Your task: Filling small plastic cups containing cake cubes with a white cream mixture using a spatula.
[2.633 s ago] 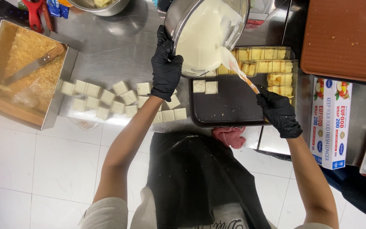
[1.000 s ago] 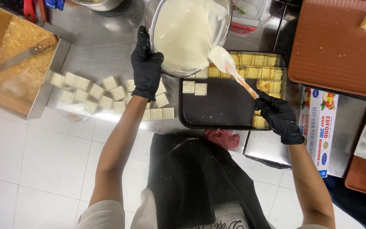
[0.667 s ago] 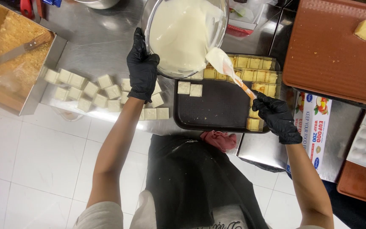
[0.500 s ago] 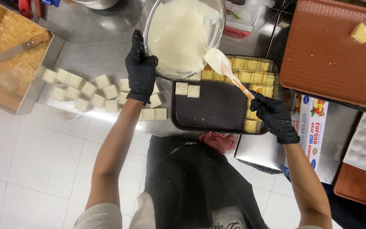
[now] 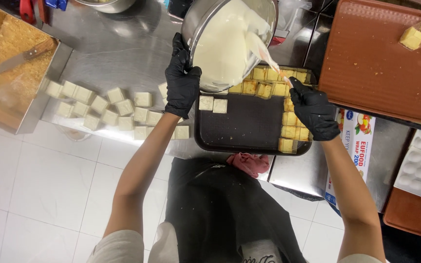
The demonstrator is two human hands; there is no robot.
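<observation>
My left hand (image 5: 181, 83), in a black glove, grips the rim of a tilted steel bowl (image 5: 198, 24) full of white batter (image 5: 225, 44). My right hand (image 5: 314, 108), also gloved, holds a spatula (image 5: 265, 52) whose blade reaches into the batter inside the bowl. Under the bowl lies a black tray (image 5: 249, 124) with yellow cake cubes (image 5: 288, 131) along its far and right sides and two white cubes (image 5: 213, 104) at its left.
Several white cubes (image 5: 108, 109) lie on the steel counter (image 5: 118, 53) left of the tray. A crumb-filled pan with a knife (image 5: 10, 63) stands far left. A brown tray (image 5: 376, 68) with cake pieces sits at right, a film box (image 5: 354, 146) below it.
The bowl has tilted further over the tray, and the spatula has moved from beside the rim into the batter. The view has shifted slightly.
</observation>
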